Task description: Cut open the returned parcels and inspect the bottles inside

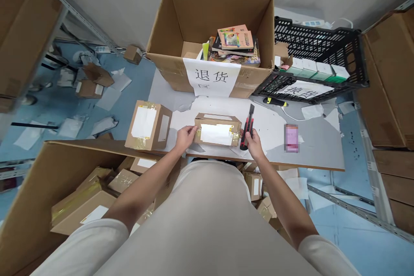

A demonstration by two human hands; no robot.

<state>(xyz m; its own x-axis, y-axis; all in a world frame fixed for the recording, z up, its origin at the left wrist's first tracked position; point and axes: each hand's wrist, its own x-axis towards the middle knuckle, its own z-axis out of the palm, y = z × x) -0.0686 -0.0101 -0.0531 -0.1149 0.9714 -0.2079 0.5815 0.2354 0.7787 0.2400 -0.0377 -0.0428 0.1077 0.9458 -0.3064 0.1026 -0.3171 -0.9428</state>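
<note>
one taped cardboard parcel [216, 133] lies on the table [317, 156] between the two hands, its left end gripped by the left hand [186, 138] and its right end just beside the right hand [254, 143], which is clasped around one red-and-black box cutter [248, 127]. one other labelled parcel [144, 123] stands just left of the left hand; beyond, one large open carton [174, 78] holds several overlapping books [236, 43], and one black plastic crate [360, 58] holds four green-and-white boxes [308, 69] in a row.
</note>
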